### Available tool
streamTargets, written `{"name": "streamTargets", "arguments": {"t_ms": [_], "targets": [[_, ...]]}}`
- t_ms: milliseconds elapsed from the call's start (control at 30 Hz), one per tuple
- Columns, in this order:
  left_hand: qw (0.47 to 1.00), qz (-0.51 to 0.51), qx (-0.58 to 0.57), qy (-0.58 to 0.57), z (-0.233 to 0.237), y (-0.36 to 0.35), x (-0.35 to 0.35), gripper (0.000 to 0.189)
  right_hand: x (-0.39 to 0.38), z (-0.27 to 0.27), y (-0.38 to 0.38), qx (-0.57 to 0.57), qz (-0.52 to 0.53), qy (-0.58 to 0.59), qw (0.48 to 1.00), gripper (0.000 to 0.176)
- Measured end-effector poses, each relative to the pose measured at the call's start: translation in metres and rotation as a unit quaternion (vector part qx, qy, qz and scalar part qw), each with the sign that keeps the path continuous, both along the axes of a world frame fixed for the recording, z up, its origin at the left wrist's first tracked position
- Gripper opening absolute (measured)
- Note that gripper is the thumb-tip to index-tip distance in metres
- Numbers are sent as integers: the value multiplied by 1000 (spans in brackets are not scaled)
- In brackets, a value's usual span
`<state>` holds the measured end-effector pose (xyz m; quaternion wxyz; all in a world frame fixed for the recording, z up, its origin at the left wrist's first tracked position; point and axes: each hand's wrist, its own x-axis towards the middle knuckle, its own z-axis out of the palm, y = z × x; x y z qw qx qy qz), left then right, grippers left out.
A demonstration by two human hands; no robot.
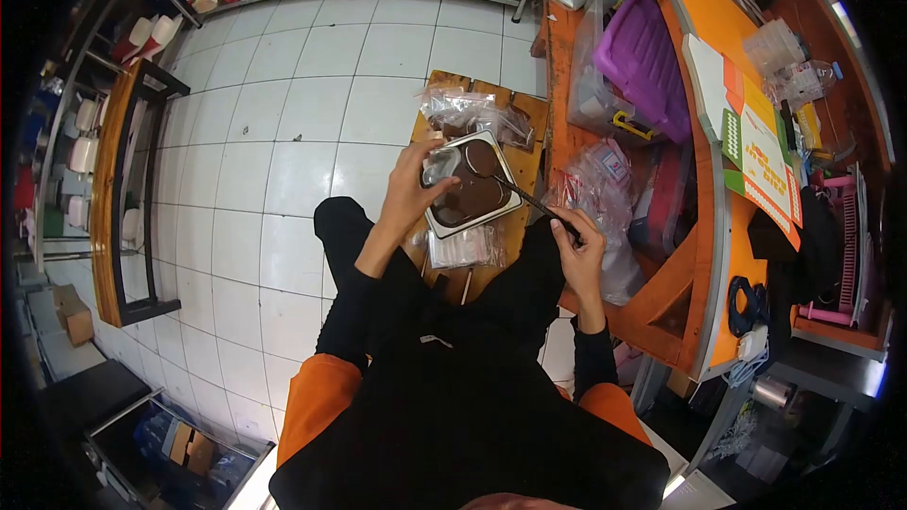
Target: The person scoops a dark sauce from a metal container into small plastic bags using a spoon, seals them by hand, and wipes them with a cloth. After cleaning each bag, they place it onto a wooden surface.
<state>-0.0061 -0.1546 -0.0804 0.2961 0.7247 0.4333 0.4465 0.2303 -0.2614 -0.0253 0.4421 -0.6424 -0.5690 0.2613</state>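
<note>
A shallow rectangular tray (513, 201) with a pale rim sits tilted over a low wooden stool, between my knees. Inside it are rounded dark brown areas; a pale clear patch (440, 167) shows at its upper left. My left hand (412, 191) grips the tray's left side, thumb over the top and fingers by the upper corner. In my right hand (581, 244) is a thin dark-handled tool (529, 198), pinched near its lower end. Its far end reaches a brown round shape (482, 159) with a light rim inside the tray.
Clear plastic packets (463, 109) lie beyond the tray on the wooden stool (535, 118), and another packet (463, 249) lies on the near side. To the right stands an orange-topped workbench (694, 5) with a purple basket (644, 61) beneath. A wooden bench (115, 198) stands left.
</note>
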Motion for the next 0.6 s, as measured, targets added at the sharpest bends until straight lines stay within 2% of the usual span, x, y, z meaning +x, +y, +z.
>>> {"name": "streamTargets", "arguments": {"t_ms": [400,600], "targets": [[998,-14,-54,-19,0,-10,25,56,-14,13,3,40,9,-52,998,18],[1000,17,-12,-15,-4,-8,29,50,-13,19,4,81,15,-109,991,19]]}}
